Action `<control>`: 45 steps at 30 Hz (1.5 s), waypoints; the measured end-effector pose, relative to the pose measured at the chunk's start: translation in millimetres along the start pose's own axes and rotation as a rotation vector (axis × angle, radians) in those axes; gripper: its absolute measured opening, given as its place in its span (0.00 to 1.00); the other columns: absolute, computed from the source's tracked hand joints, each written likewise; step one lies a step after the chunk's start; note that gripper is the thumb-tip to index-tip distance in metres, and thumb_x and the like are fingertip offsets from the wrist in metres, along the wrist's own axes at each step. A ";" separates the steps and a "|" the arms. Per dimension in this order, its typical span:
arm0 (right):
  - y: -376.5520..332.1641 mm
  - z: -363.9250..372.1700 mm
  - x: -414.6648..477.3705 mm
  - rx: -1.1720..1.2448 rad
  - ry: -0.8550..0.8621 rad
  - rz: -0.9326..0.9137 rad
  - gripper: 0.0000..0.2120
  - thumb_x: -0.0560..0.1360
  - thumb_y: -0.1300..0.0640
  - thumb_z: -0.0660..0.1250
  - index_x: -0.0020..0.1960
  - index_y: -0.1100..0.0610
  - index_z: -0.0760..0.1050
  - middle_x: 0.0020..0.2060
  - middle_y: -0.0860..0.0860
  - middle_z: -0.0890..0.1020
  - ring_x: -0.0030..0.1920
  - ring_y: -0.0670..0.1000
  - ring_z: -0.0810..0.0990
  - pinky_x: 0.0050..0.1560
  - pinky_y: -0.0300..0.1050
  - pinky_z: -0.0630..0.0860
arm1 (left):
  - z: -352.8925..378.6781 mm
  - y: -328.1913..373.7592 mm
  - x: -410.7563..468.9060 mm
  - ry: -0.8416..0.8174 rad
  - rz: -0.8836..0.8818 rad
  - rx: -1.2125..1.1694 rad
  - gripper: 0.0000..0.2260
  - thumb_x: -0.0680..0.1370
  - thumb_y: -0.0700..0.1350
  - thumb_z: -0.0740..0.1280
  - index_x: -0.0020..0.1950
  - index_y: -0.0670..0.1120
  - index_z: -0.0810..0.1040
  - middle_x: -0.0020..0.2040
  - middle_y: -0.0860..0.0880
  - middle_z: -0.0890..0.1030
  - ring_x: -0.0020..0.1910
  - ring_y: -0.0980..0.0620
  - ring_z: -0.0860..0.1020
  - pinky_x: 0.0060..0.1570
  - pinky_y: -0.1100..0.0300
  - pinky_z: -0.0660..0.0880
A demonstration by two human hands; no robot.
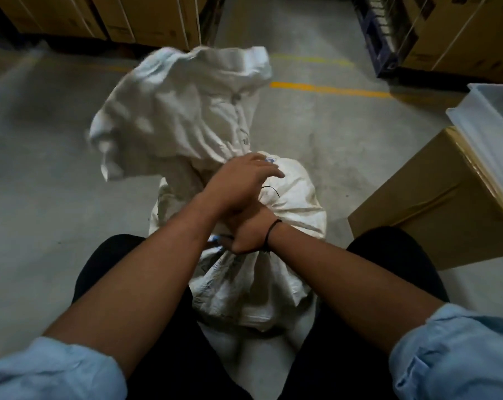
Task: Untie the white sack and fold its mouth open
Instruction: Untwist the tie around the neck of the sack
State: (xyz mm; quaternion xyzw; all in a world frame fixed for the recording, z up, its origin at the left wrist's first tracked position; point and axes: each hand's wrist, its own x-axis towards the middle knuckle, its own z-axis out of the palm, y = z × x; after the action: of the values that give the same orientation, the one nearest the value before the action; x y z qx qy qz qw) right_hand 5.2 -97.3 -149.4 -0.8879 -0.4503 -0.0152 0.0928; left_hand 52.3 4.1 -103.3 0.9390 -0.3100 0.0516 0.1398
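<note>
Two hidden parts: right hand (246,236) fingers, under the left wrist; sack (261,272) neck, under both hands
Blurred: sack mouth
Grip, left hand (244,176): fingers nearly straight, resting on the neck
Grip, right hand: hold cannot be told
Place, sack: upright on floor (57,168), beneath the hands, mouth flopped beyond them

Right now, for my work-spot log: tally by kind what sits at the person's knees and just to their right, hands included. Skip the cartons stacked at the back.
White sack: 1
Brown cardboard box: 1
Pale plastic tub on the box, cut off by the frame: 1
Hands: 2, left hand and right hand, both at the sack's neck
Total: 5
</note>
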 end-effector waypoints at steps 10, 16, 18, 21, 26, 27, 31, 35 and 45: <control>10.6 -23.0 -6.4 0.115 -0.015 0.072 0.05 0.65 0.62 0.71 0.40 0.62 0.80 0.39 0.61 0.82 0.41 0.63 0.80 0.37 0.46 0.72 | -3.8 -25.0 -17.3 -0.208 -0.469 -0.027 0.18 0.80 0.46 0.59 0.67 0.54 0.79 0.67 0.43 0.77 0.70 0.44 0.71 0.68 0.48 0.69; 40.4 -32.8 -37.5 0.236 0.340 0.323 0.13 0.70 0.64 0.64 0.52 0.58 0.80 0.49 0.55 0.83 0.50 0.58 0.81 0.51 0.52 0.77 | -7.8 -4.2 -26.7 -0.319 -0.432 0.340 0.16 0.79 0.51 0.61 0.65 0.52 0.79 0.60 0.44 0.81 0.60 0.41 0.79 0.58 0.50 0.75; 48.5 -32.7 -46.7 0.249 0.321 0.429 0.14 0.72 0.63 0.65 0.57 0.57 0.80 0.55 0.54 0.83 0.57 0.57 0.80 0.59 0.53 0.76 | -6.6 -3.2 -32.8 -0.326 -0.440 0.394 0.17 0.80 0.55 0.60 0.67 0.53 0.78 0.64 0.43 0.78 0.63 0.40 0.76 0.59 0.49 0.73; 47.0 -27.4 -57.6 0.252 0.236 0.464 0.14 0.76 0.59 0.66 0.61 0.55 0.80 0.57 0.53 0.83 0.59 0.55 0.80 0.60 0.49 0.75 | -10.4 -5.5 -40.9 -0.352 -0.491 0.349 0.19 0.79 0.59 0.63 0.64 0.51 0.77 0.61 0.43 0.80 0.60 0.40 0.79 0.56 0.49 0.75; 28.7 -18.4 -62.7 0.422 0.175 0.526 0.18 0.77 0.50 0.69 0.66 0.52 0.78 0.54 0.50 0.84 0.46 0.49 0.81 0.53 0.46 0.77 | -11.6 -6.7 -60.1 -0.414 -0.565 0.199 0.24 0.76 0.63 0.67 0.62 0.47 0.74 0.57 0.42 0.82 0.56 0.41 0.79 0.53 0.50 0.74; 26.5 -17.4 -62.5 0.446 0.177 0.531 0.20 0.76 0.49 0.69 0.67 0.52 0.77 0.54 0.49 0.83 0.44 0.49 0.81 0.53 0.44 0.77 | -10.1 -5.0 -63.6 -0.420 -0.582 0.167 0.25 0.76 0.63 0.67 0.63 0.46 0.73 0.58 0.42 0.82 0.57 0.41 0.79 0.53 0.50 0.73; 23.7 -13.8 -58.9 0.506 0.211 0.547 0.20 0.76 0.55 0.70 0.67 0.52 0.77 0.51 0.49 0.83 0.43 0.49 0.81 0.51 0.40 0.76 | 1.3 8.5 -79.1 -0.392 -0.683 0.033 0.32 0.77 0.64 0.66 0.71 0.42 0.68 0.64 0.39 0.79 0.63 0.39 0.77 0.57 0.50 0.72; 20.8 -14.7 -54.1 0.546 0.198 0.581 0.17 0.74 0.60 0.71 0.62 0.52 0.81 0.49 0.50 0.84 0.43 0.50 0.82 0.50 0.38 0.76 | 23.3 29.5 -99.6 -0.311 -0.817 -0.158 0.35 0.77 0.63 0.66 0.74 0.41 0.64 0.70 0.39 0.75 0.67 0.38 0.74 0.62 0.50 0.70; 16.9 -15.8 -56.0 0.490 0.175 0.604 0.08 0.72 0.56 0.72 0.50 0.54 0.85 0.45 0.49 0.86 0.40 0.46 0.82 0.49 0.40 0.78 | 7.6 43.0 -86.7 -0.307 -0.838 -0.119 0.24 0.76 0.54 0.68 0.68 0.44 0.73 0.66 0.41 0.79 0.64 0.41 0.77 0.55 0.52 0.73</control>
State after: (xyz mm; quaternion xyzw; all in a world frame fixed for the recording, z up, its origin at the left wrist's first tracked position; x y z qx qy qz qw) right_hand -13.6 -154.5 -142.6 -0.9273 -0.1495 0.0450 0.3402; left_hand -42.9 18.0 -116.6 0.9706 0.0772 -0.1674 0.1547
